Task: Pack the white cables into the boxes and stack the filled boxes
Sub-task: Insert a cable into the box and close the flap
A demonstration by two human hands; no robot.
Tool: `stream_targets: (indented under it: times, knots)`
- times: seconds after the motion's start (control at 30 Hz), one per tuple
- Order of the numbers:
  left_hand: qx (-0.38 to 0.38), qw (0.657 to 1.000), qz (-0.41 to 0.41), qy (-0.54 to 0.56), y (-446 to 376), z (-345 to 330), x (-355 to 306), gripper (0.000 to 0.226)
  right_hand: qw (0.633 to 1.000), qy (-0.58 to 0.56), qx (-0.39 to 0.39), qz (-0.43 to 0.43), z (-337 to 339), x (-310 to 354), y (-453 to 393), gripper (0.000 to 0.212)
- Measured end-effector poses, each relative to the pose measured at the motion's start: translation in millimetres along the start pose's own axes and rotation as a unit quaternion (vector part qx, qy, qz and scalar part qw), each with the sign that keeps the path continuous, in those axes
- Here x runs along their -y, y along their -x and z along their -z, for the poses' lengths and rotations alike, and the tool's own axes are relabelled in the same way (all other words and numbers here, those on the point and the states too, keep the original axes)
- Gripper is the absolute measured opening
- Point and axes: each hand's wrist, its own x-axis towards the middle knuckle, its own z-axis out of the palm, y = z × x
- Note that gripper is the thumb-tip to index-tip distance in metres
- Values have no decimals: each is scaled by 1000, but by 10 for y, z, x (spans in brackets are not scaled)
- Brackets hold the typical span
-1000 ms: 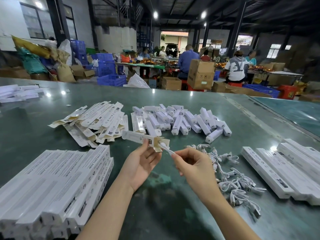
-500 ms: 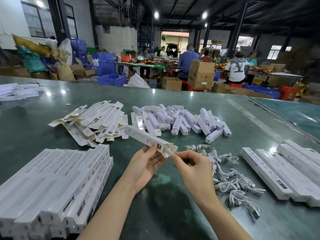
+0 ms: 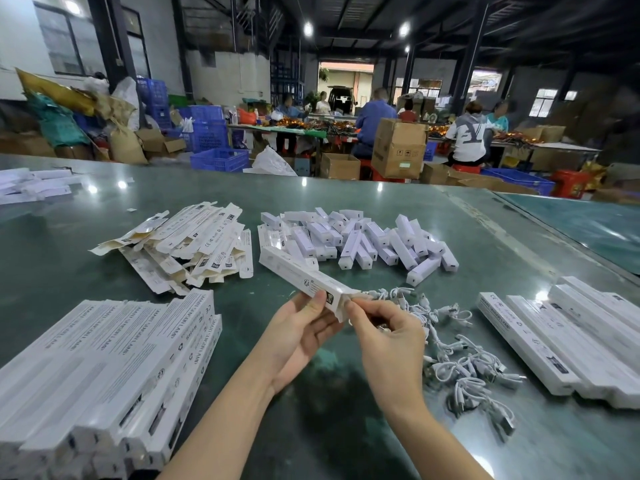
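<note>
My left hand (image 3: 298, 332) grips a long white box (image 3: 301, 275) near its open near end, the box slanting away to the upper left. My right hand (image 3: 384, 336) pinches at that open end; the cable it held is no longer visible outside the box. A heap of coiled white cables (image 3: 460, 358) lies on the table just right of my right hand. Filled white boxes lie stacked at the near left (image 3: 114, 362).
Flat unfolded cartons (image 3: 187, 244) lie in a pile at centre left, short white boxes (image 3: 356, 240) at centre. More long white boxes (image 3: 571, 334) sit at the right. The green table (image 3: 52, 258) runs far back; people work at tables beyond.
The cable end that stuck out between my right fingers has gone into the box. The box has swung to point further away and both hands have come closer together.
</note>
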Motion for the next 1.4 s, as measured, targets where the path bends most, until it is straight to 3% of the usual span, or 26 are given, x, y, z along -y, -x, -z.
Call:
stream_targets:
  times: [0.27, 0.4, 0.6, 0.73, 0.97, 1.17, 1.4]
  knots:
    - [8, 1000, -6, 14, 11, -30, 29, 47, 1000, -17, -18, 13, -22, 4, 10, 32]
    - [7, 1000, -3, 19, 14, -18, 18, 53, 999, -45, -13, -20, -32, -34, -9, 23]
    - [2, 999, 11, 41, 13, -5, -60, 44, 994, -77, -13, -75, -35, -95, -24, 11]
    - [-48, 998, -11, 31, -3, 29, -102, 54, 994, -75, 6, -76, -65, -82, 25, 8]
    - [-49, 998, -40, 29, 11, 33, -80, 35, 988, -114, -7, -102, -62, -41, 49, 10]
    - [-49, 997, -34, 42, 29, 21, -61, 48, 989, -112, -29, -91, -92, -48, 56, 17]
    - [-48, 997, -21, 52, 54, 74, -78, 59, 994, -79, 23, -74, -52, -54, 20, 13]
